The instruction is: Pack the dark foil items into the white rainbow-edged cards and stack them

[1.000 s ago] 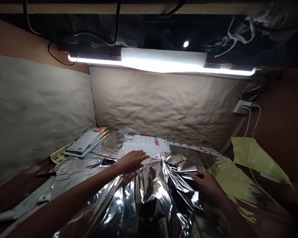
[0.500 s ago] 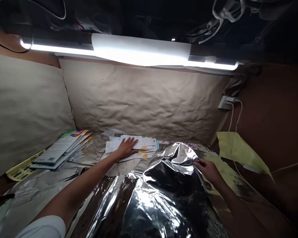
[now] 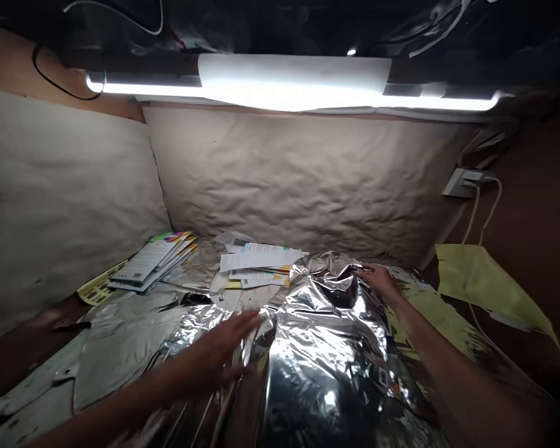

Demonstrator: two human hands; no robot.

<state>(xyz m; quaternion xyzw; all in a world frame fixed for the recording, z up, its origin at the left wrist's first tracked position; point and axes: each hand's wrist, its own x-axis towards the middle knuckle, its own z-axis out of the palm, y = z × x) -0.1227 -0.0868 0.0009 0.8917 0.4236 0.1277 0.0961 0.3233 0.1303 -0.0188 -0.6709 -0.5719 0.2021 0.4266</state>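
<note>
A large shiny silver foil sheet [image 3: 317,361], crumpled at its far end, covers the middle of the table. My right hand [image 3: 380,283] is at its far right corner, fingers closed on the foil's edge. Smeared by motion, my left hand [image 3: 233,342] hovers over or near the foil's left side, with its fingers stretched out and nothing seen in them. Beyond it lies a loose pile of printed papers [image 3: 261,261], some with yellow edges, partly overlapped by the foil.
A stack of printed booklets [image 3: 154,261] leans at the left beside a yellow printed sheet [image 3: 98,286]. Another person's hand [image 3: 42,326] is near a dark object at the left edge. A tube light [image 3: 298,96] hangs above; a socket with cables [image 3: 466,182] is at the right.
My left hand has lifted off the papers and come back toward me. My right hand has moved the foil's corner farther back, and the foil lies flatter. The view has shifted left.
</note>
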